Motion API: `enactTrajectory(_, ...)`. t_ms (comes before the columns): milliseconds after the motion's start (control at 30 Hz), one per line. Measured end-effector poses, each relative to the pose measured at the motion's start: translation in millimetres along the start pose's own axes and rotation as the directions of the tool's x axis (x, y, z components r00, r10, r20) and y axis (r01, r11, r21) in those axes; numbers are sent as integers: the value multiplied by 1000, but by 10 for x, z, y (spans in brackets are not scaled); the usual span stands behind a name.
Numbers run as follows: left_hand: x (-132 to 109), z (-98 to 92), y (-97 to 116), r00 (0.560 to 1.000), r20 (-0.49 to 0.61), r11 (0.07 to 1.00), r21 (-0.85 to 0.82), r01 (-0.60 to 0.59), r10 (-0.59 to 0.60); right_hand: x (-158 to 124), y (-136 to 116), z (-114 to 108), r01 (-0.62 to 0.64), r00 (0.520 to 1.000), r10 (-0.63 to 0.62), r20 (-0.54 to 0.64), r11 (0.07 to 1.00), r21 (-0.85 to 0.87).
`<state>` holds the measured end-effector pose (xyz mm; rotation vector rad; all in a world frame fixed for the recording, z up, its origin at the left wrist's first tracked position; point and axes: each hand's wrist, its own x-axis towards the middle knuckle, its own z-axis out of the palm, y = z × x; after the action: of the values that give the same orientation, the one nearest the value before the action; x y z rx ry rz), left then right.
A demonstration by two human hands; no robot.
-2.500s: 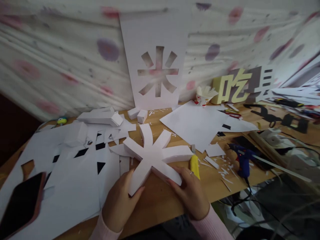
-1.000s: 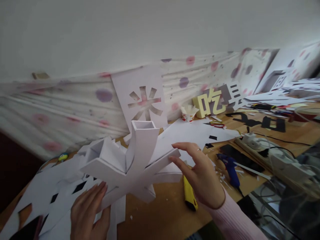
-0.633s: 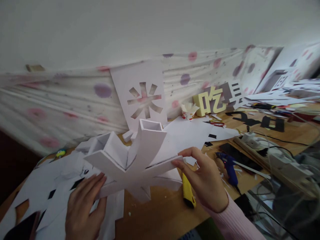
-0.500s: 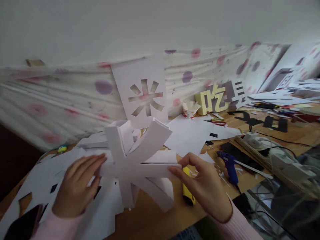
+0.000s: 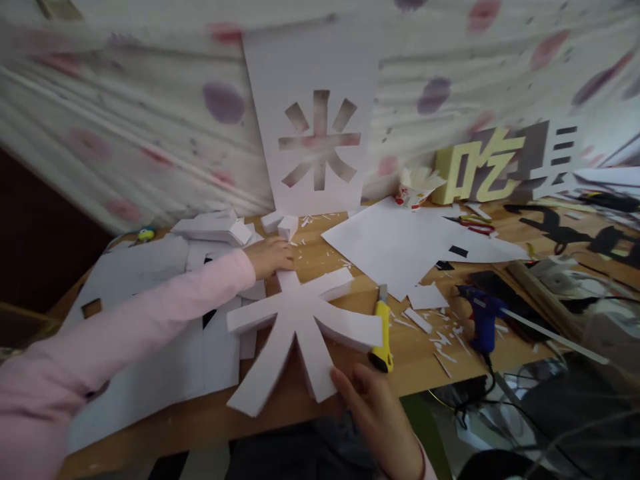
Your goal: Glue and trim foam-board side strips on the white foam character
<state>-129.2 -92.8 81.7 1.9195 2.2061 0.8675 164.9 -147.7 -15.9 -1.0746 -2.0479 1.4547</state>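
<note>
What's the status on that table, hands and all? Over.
Left hand by far end of white, star-shaped board character, contact unclear. Right hand at its near end, grip unclear. Yellow, long plastic cutter close beside it.

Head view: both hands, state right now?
Left hand: fingers bent at the far end of the white 3D character; grip cannot be told.
Right hand: thumb against one near stroke; grip cannot be told.
</note>
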Motion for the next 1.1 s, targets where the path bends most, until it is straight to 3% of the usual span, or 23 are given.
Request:
enactTrajectory(100, -32, -4, 48, 957, 220, 982, -18, -190, 189, -8, 48, 9, 106, 993, -112, -30, 981, -162)
enactTrajectory(167, -189, -139, 112, 947, 228, 973, 1, -232, 226, 3, 19, -17, 175, 977, -200, -72, 949, -261)
enactTrajectory(233, -493, -279, 205, 967, 164, 978, 43, -203, 194, -3, -29, -49, 234, 952, -283, -119, 919, -316)
enactTrajectory(300, -913, -324, 312, 994, -41, 989, 112, -98, 103, -33, -68, -85, 313, 922, -367, -127, 896, -316)
enactTrajectory(333, -1144, -295, 360, 987, -153, 992, 127, -20, 39, -52, -79, -108, 364, 900, -416, -132, 882, -301)
enactTrajectory(367, -1375, -231, 399, 980, -197, 991, 118, 60, -36, -68, -83, -136, 404, 876, -457, -150, 869, -285)
enactTrajectory(467, -1954, 86, 461, 926, -188, 940, 40, 340, -327, -43, -58, -266, 425, 817, -504, -278, 854, -301)
enactTrajectory(533, -2178, 298, 473, 882, -166, 896, -11, 445, -440, 51, -21, -377, 364, 809, -495, -316, 845, -393)
enactTrajectory(667, -2244, 494, 467, 848, -96, 853, -80, 515, -521, 296, 80, -534, 352, 831, -523, -189, 758, -549)
enactTrajectory(833, -2115, 454, 431, 833, -88, 836, -121, 535, -546, 395, 164, -535, 345, 814, -562, -149, 673, -655)
enactTrajectory(1100, -2153, 521, 344, 785, -99, 773, -283, 567, -612, 377, 254, -534, 205, 886, -411, -215, 762, -615)
